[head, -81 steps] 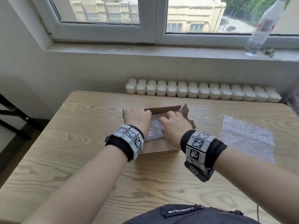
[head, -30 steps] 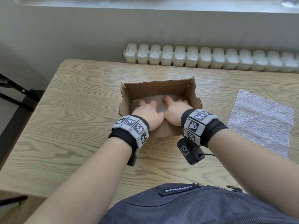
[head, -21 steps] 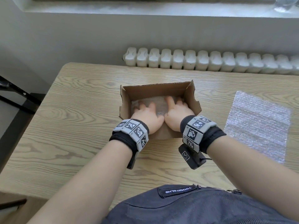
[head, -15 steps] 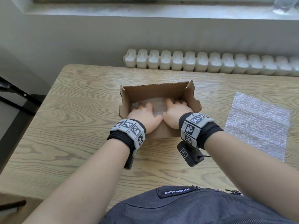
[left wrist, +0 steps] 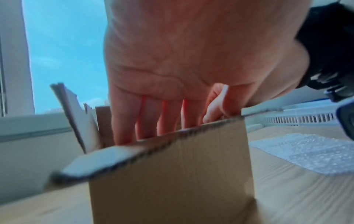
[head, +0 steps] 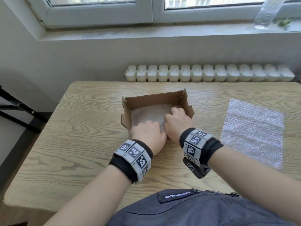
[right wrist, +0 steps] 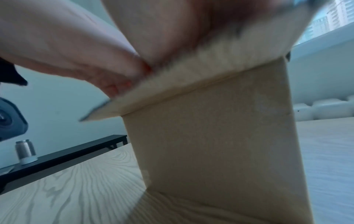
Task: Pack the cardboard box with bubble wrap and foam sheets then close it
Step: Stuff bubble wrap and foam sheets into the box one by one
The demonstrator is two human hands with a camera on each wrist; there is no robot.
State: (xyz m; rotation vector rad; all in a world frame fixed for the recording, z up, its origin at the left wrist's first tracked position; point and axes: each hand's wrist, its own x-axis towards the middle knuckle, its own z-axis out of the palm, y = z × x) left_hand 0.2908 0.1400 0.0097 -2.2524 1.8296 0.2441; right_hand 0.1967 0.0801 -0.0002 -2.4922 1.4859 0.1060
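An open cardboard box (head: 154,99) stands mid-table, its flaps up. A pale cushioning sheet (head: 146,113) lines its floor. My left hand (head: 148,132) reaches over the near wall, and its straight fingers (left wrist: 124,121) point down into the box (left wrist: 172,166). My right hand (head: 177,119) is deeper in, at the right side. Its fingers bend down onto the sheet by the far right corner, with the tips hidden. In the blurred right wrist view the right hand (right wrist: 172,30) hangs over the box (right wrist: 220,136) rim, the left hand (right wrist: 67,53) beside it.
A loose bubble wrap sheet (head: 252,128) lies flat on the wooden table (head: 81,144) to the right of the box, also in the left wrist view as bubble wrap (left wrist: 306,151). Behind the table are a white radiator (head: 208,73) and a bottle (head: 267,12) on the sill. A black bench with a metal flask (right wrist: 25,151) is at left.
Both hands were pressing flat side by side on the sheet. The left has since drawn back to the near wall and the right has shifted toward the far right corner. The head view has tilted up.
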